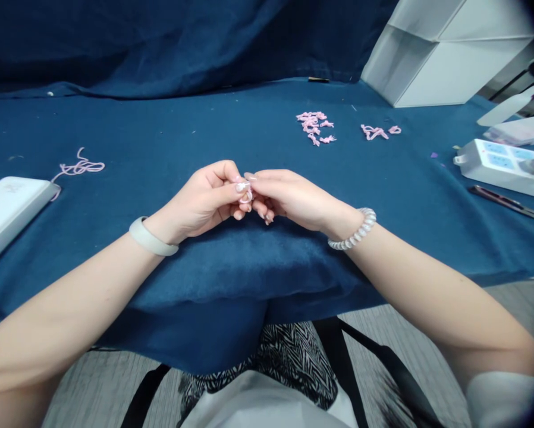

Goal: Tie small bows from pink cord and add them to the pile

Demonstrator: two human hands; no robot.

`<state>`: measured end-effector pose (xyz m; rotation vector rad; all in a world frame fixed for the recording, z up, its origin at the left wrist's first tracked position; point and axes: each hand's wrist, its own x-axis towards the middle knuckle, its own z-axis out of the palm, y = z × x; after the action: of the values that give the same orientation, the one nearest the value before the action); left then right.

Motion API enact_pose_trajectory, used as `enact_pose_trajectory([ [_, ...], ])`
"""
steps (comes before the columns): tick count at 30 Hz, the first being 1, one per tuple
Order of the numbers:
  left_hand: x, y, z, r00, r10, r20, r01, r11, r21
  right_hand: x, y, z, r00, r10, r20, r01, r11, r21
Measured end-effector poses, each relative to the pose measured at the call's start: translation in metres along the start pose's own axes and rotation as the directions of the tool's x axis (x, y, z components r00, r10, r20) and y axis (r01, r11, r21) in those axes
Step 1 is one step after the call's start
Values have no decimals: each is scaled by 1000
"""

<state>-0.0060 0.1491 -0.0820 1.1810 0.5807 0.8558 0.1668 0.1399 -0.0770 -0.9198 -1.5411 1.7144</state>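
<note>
Your left fingers [226, 194] pinch the pink cord [250, 194] mid-frame, right fingers [269, 186] nearly closed, grip unclear; likely soft, light, best held beside its loop.

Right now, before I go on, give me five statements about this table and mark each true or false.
1. The left hand and right hand meet at a small pink loop. True.
2. The coiled bracelet is on the left wrist. False: it circles the right wrist.
3. Pink knotted pieces lie beyond the hands. True.
4. The slim pointed tool is in the right hand. False: it lies beside the white power strip.
5. Loose cord lies by the white box. True.
</note>
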Motion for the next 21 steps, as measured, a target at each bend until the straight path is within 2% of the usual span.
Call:
enact_pose_trajectory([
  [5, 0, 0, 1, 1000, -6, -20, 6, 1000, -8, -1, -2, -1, 999, 5, -39, -4, 1000, 3],
  [9, 0, 1, 4, 998, -17, -61, 18, 1000, 12, -1, -1, -2, 992, -74, -104, 73, 997, -11],
  [12, 0, 1, 6, 997, -17, -80, 17, 1000, 1, 0, 0, -2, 971, -187, -146, 174, 980, -100],
  [16, -1, 0, 6, 993, -5, -115, 3, 1000, -15, -4, 2, -1, 889, -411, -201, 321, 874, -365],
  [18, -1, 0, 7, 991, 6, -132, -7, 1000, -5, -7, 3, 0, 830, -520, -203, 350, 769, -535],
  [21, -2, 1, 8, 987, 39, -157, -34, 999, 35, -11, 2, -1, 739, -660, -133, 373, 567, -735],
])
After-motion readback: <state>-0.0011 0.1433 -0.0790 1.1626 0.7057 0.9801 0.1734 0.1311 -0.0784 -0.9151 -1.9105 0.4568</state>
